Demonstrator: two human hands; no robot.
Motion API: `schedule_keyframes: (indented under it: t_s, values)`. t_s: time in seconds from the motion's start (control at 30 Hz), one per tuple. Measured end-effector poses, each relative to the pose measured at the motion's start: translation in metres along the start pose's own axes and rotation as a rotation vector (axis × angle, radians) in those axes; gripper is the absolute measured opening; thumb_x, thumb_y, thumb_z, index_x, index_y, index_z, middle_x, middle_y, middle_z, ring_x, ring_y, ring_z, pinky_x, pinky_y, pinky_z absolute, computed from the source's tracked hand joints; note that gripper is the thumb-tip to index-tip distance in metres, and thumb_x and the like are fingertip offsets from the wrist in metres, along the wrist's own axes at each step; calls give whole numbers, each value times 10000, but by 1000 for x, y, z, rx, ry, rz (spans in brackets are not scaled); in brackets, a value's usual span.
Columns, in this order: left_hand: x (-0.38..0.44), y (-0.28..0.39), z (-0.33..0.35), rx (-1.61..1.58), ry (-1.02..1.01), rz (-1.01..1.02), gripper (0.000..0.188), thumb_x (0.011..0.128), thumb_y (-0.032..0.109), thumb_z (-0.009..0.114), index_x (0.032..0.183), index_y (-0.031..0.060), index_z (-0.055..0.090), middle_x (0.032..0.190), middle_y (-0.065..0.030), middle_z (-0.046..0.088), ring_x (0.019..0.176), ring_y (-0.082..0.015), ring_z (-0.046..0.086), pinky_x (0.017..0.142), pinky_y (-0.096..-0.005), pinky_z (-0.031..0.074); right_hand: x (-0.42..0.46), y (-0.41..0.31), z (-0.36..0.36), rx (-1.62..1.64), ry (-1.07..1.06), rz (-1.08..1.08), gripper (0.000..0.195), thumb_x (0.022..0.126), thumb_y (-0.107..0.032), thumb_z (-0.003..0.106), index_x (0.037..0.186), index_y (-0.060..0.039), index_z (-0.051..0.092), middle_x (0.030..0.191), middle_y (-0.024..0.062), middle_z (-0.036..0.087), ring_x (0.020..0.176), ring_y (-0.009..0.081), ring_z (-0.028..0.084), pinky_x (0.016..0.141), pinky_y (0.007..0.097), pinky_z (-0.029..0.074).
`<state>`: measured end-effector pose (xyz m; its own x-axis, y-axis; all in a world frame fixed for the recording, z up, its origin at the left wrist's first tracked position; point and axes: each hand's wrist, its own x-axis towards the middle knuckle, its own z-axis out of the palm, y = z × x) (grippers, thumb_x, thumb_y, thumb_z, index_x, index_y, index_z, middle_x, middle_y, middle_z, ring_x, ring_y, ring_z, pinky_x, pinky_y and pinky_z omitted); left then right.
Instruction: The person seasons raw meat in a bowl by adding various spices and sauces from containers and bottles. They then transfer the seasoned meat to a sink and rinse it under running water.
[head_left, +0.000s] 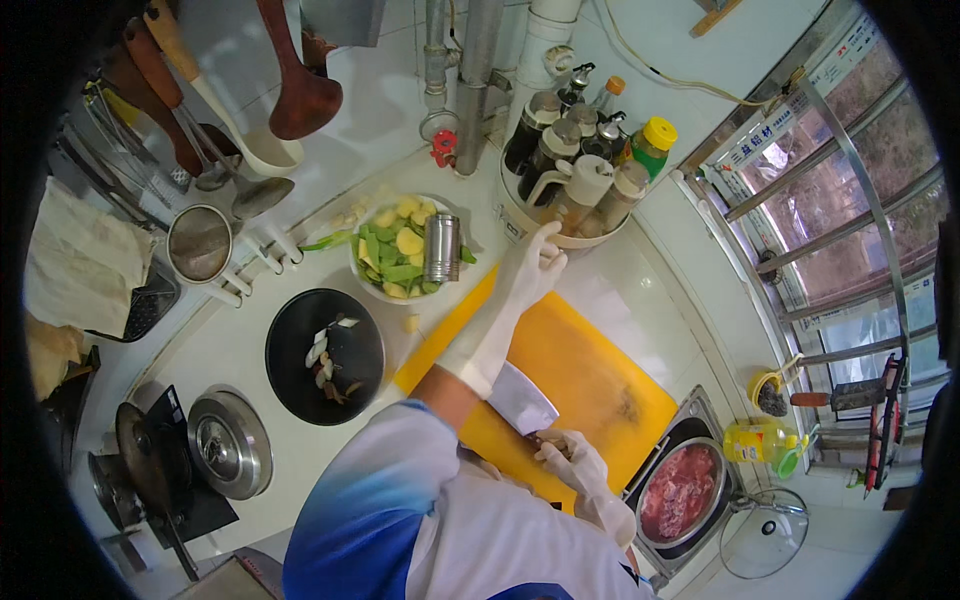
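Observation:
My left hand (541, 255), in a white glove, reaches across the yellow cutting board (600, 367) to the round condiment tray (517, 214). Its fingers are apart and hold nothing I can see, close below a clear oil jug with a white lid and handle (592, 176). Low over the board's near edge, my right hand (574, 461), also gloved, grips a kitchen knife by its dark handle. The knife's broad, pale blade (525, 401) points away to the upper left, partly hidden behind my left forearm.
Left of the board are a bowl of sliced green and yellow vegetables (382, 274) with a metal canister (442, 247) on it, and a black pan (289, 360) holding chopped pieces. A basin of raw meat (679, 491) sits in the sink at right. Utensils hang upper left.

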<state>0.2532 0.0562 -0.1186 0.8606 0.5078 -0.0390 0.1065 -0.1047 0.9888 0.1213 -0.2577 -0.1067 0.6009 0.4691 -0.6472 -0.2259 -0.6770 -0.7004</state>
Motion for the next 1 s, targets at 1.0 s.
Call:
schedule_keyframes:
  t_s: [1.0]
  values:
    - [-107,129,-189,97,307,354,987,735,33,889,1595,100,409,1490,-116,557,1388,-252,533,1177,-367,418,-21,-39,9,-42,-25,-141,323,993,-216,659,1285,-83,693,1036,29,764,845,93,699,774,239,539]
